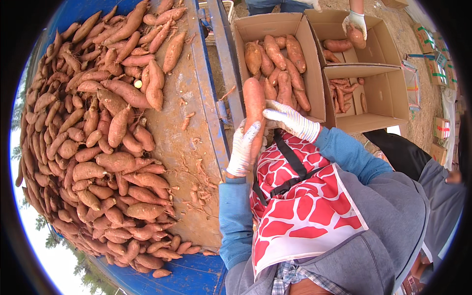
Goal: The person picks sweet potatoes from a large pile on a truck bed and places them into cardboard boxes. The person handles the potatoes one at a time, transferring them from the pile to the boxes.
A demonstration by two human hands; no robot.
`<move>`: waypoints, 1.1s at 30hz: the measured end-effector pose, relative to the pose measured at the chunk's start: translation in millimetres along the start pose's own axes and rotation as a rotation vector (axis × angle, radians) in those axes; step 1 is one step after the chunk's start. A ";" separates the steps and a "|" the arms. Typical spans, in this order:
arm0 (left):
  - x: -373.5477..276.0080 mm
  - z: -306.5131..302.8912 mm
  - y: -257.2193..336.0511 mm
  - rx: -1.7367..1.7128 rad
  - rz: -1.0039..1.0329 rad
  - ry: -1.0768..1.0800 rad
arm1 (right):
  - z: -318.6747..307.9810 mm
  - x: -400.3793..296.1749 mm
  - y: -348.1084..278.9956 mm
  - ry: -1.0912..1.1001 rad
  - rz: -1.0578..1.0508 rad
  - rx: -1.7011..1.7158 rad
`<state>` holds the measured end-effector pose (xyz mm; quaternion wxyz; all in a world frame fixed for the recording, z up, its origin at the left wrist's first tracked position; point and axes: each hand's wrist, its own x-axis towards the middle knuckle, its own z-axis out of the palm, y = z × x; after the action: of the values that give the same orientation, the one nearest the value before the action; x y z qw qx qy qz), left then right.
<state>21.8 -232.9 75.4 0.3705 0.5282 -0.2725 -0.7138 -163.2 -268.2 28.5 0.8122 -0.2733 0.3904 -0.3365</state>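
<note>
A long, thick sweet potato (pixel 253 97) is held upright in the picture, above the near edge of a cardboard box (pixel 315 84). My left hand (pixel 242 149), in a striped white work glove, wraps around its lower part. From the right, my right hand (pixel 293 120), gloved alike, grips its side with the fingers; some fingertips are hidden. Behind the held root, several large sweet potatoes (pixel 274 53) lie in the box. To my left, a great heap of sweet potatoes (pixel 110 162) covers a blue-sided truck bed (pixel 173 132).
A hinged blue metal edge (pixel 221 73) separates bed and boxes. Two more cardboard boxes, an upper one (pixel 379 40) and a lower one (pixel 383 99), hold fewer roots. A co-worker's gloved hand (pixel 357 22) holds a sweet potato over the upper one. Taped cartons (pixel 438 70) stand beyond.
</note>
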 end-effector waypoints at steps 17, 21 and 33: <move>35.7 -156.2 47.9 1.210 0.483 0.982 | -92.4 146.9 54.9 0.540 0.234 -1.461; 100.6 -203.7 86.8 1.541 0.513 1.092 | -78.1 123.3 40.1 0.300 0.027 -1.468; 91.3 -206.6 58.4 -0.057 0.394 0.601 | 116.5 298.9 -114.8 0.118 -1.263 -2.108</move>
<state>218.0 -340.7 9.9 0.5793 0.6411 -0.2281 -0.4488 34.0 -545.9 38.6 -0.1295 -0.9210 0.3066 -0.2025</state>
